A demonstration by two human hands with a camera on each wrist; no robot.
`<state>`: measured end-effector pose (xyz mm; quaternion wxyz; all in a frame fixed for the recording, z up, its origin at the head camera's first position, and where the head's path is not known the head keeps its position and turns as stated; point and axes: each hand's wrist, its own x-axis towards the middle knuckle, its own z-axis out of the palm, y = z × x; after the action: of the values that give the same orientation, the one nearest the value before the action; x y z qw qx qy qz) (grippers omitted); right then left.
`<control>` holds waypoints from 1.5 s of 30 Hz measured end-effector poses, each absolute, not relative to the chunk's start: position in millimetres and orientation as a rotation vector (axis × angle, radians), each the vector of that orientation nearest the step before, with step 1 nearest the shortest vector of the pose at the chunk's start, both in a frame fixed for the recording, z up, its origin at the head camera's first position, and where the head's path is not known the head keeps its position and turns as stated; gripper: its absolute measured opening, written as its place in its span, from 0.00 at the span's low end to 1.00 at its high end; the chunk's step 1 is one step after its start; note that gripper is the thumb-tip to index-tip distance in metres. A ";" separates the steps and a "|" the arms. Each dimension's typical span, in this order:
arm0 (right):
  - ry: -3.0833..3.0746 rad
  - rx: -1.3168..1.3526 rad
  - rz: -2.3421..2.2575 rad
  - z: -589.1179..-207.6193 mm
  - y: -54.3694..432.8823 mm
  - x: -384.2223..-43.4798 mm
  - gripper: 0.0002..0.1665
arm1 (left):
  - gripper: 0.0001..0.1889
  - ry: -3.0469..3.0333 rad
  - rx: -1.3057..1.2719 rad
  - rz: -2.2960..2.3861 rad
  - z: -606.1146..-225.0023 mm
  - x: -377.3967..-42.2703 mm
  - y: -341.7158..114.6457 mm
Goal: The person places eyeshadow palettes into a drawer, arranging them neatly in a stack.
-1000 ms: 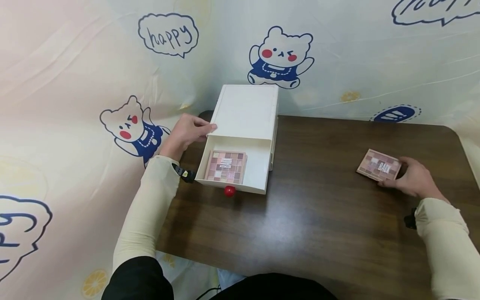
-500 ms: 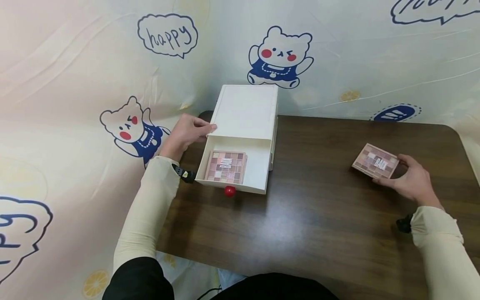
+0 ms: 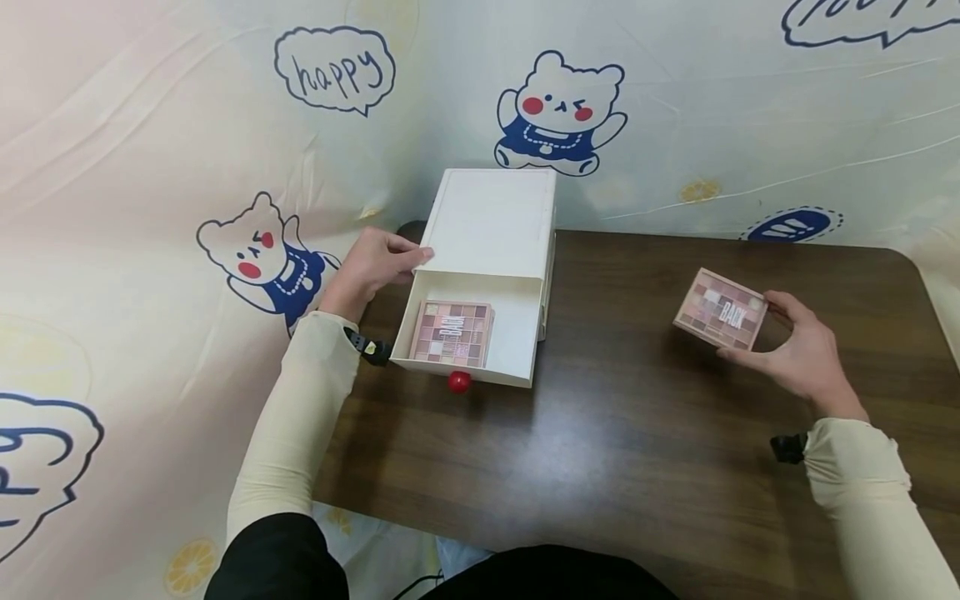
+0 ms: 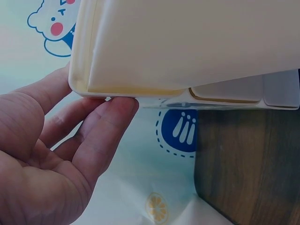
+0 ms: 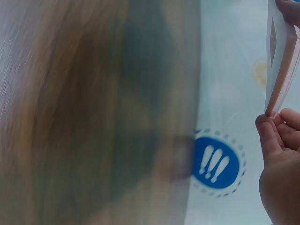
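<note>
In the head view a white drawer box (image 3: 495,221) stands at the back of the table, its drawer (image 3: 514,350) pulled out toward me. Inside the drawer, on the left, lies a pink eyeshadow palette (image 3: 452,333) with a checkered lid. My left hand (image 3: 375,268) grips the box's left edge; the left wrist view has its fingers (image 4: 108,131) against the white side. Over the right of the table, my right hand (image 3: 806,354) holds a second eyeshadow palette (image 3: 722,310) by its edges, thumb at the near side, tilted. The right wrist view catches part of this palette (image 5: 281,70).
A red round knob (image 3: 460,382) sticks out from the drawer front. The brown wooden table (image 3: 622,450) stretches in front and to the right. Behind and to the left hangs a curtain (image 3: 675,108) printed with bears. A black strap device sits on each wrist.
My right hand has carried the palette leftward and up in the head view, toward the drawer box. The left hand, the box and the palette in the drawer stay in place.
</note>
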<state>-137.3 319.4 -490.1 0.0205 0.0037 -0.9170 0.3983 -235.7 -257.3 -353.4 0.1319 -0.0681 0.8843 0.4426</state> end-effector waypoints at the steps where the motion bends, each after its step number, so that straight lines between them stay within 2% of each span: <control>1: -2.839 0.024 1.241 -488.0 316.2 -136.9 0.65 | 0.22 2.566 -0.198 1.287 -353.5 -235.8 -257.3; 20: -2.711 0.184 1.392 -445.0 261.7 -128.4 0.60 | 0.23 2.557 -0.211 1.271 -352.9 -236.4 -255.7; 45: -2.640 0.627 1.331 -398.7 164.2 -144.5 0.58 | 0.21 2.557 -0.177 1.317 -353.2 -235.4 -257.3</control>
<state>-144.5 164.2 -398.7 0.0599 0.2070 -0.8720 0.4396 -235.4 -257.3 -353.2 0.1294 -0.0609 0.8799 0.4532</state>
